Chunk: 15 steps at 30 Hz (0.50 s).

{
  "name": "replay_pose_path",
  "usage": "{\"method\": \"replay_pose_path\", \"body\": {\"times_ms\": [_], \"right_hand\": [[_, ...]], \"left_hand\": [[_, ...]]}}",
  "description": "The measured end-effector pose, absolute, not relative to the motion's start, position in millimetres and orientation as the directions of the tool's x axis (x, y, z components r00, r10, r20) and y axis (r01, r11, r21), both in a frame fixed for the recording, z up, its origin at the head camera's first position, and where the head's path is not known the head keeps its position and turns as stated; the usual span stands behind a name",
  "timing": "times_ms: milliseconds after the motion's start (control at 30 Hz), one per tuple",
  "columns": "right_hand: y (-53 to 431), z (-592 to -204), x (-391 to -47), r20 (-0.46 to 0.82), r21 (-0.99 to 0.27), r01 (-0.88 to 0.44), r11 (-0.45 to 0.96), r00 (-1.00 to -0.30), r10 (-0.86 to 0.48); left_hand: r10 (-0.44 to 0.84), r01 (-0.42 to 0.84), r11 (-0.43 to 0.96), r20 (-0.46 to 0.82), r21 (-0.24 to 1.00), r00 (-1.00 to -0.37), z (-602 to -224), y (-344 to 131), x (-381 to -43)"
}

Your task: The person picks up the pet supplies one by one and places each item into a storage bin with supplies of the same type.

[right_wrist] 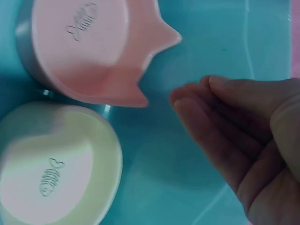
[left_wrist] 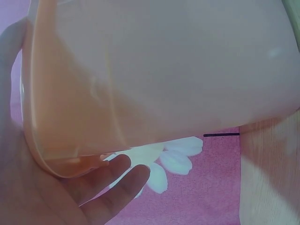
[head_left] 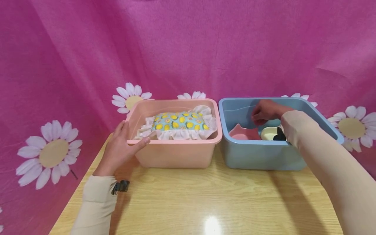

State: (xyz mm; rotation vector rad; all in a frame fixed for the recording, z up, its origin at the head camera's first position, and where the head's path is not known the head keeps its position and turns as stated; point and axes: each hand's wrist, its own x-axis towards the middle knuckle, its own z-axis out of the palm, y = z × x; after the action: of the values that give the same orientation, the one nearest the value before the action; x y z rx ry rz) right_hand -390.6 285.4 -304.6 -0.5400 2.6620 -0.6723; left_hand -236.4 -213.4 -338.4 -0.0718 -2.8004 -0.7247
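Observation:
My left hand [head_left: 117, 150] rests at the near left corner of a pink plastic tub [head_left: 176, 153]. Its thumb lies along the front rim, while the fingers [left_wrist: 115, 197] reach round the outside of the corner. Inside that tub sits a lemon-print cushion [head_left: 179, 121] with a white ruffled edge. Above the floor of a blue plastic tub [head_left: 264, 155] is my right hand [right_wrist: 234, 140], fingers loosely bent and nothing between them. Close to its fingertips stand a pink cat-eared bowl [right_wrist: 84, 47] and a cream bowl [right_wrist: 58, 164], both marked with a fishbone drawing.
The tubs stand side by side on a light wooden table [head_left: 182, 199]. A magenta cloth [head_left: 188, 49] with white daisies hangs close behind them and along the left. My right sleeve [head_left: 323, 163] crosses the blue tub's front rim.

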Motion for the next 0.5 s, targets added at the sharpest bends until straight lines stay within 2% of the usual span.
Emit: {"method": "replay_pose_path", "body": {"times_ms": [200,367,500], "right_hand": [[291,-295,-390,-0.213,-0.521,-0.256,0.814,-0.884,-0.415],[292,-284,-389,-0.095,-0.512,-0.325,0.795,-0.898,-0.429],[288,-272,-387,-0.049,-0.531,-0.359,0.767,-0.891,-0.451]], "left_hand": [[-0.003,0.105,0.876,0.222,0.471,-0.975,-335,-209,-236],[0.002,0.111,0.883,0.233,0.456,-0.972,-330,-210,-234],[-0.008,0.098,0.887,0.228,0.451,-0.974,-328,-213,-233]]}}
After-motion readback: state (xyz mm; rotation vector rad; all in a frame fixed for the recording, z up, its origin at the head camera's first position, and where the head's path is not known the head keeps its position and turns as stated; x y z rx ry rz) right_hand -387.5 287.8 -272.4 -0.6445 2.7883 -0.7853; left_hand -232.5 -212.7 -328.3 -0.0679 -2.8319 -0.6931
